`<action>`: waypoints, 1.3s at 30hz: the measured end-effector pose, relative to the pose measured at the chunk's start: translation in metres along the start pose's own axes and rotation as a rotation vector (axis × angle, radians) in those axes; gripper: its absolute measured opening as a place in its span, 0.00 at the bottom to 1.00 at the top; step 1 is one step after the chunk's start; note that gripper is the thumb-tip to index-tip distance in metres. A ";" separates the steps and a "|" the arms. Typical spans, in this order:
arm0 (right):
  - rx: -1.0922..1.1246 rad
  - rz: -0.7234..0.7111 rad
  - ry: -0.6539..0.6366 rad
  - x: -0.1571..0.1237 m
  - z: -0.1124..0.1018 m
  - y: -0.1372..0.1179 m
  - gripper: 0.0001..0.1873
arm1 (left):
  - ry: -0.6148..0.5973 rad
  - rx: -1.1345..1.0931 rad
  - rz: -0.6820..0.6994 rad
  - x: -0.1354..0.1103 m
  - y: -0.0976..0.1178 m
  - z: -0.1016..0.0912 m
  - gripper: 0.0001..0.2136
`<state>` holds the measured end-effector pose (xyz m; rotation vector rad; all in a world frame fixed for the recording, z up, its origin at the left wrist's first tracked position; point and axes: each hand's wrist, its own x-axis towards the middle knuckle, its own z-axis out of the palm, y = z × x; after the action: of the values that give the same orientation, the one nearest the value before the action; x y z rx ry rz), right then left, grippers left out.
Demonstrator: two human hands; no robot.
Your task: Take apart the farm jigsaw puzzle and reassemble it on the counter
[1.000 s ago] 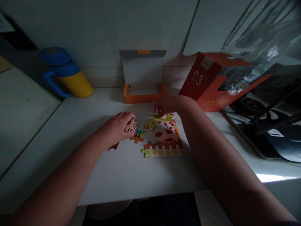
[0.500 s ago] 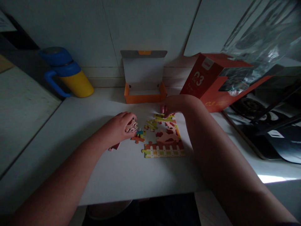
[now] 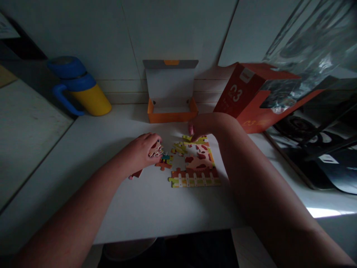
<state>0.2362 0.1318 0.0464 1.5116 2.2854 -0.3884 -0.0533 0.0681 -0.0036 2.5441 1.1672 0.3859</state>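
A partly joined jigsaw puzzle (image 3: pixel 198 167) with a cow picture and a fence strip lies on the white table (image 3: pixel 156 208). My left hand (image 3: pixel 141 150) rests left of it, fingers curled round a small stack of loose pieces (image 3: pixel 156 150). More loose pieces (image 3: pixel 164 160) lie just right of that hand. My right hand (image 3: pixel 202 124) presses its fingertips down on the puzzle's top edge, where a yellow-green piece (image 3: pixel 195 139) sits.
An open orange box (image 3: pixel 171 111) with a raised white lid stands behind the puzzle. A yellow and blue jug (image 3: pixel 80 91) stands at the back left. A red carton (image 3: pixel 245 93) lies at the right, clear plastic wrap (image 3: pixel 309 44) over it, dark printed sheets (image 3: pixel 320 149) beside.
My right hand has shifted slightly right along the puzzle's top edge and pressed down there. My left hand has stayed put with its pieces.
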 end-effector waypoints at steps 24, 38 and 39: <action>-0.033 -0.243 0.072 0.001 -0.003 -0.064 0.22 | -0.053 -0.013 -0.065 -0.001 0.004 -0.006 0.17; -0.107 -0.066 -0.093 -0.015 -0.007 -0.079 0.36 | -0.043 -0.046 -0.074 -0.002 0.006 -0.006 0.18; -0.094 -0.074 -0.084 -0.015 -0.006 -0.078 0.38 | -0.044 -0.045 -0.070 -0.002 0.005 -0.006 0.18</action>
<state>0.1685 0.0923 0.0607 1.3437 2.2655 -0.3527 -0.0532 0.0644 0.0035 2.4533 1.2144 0.3339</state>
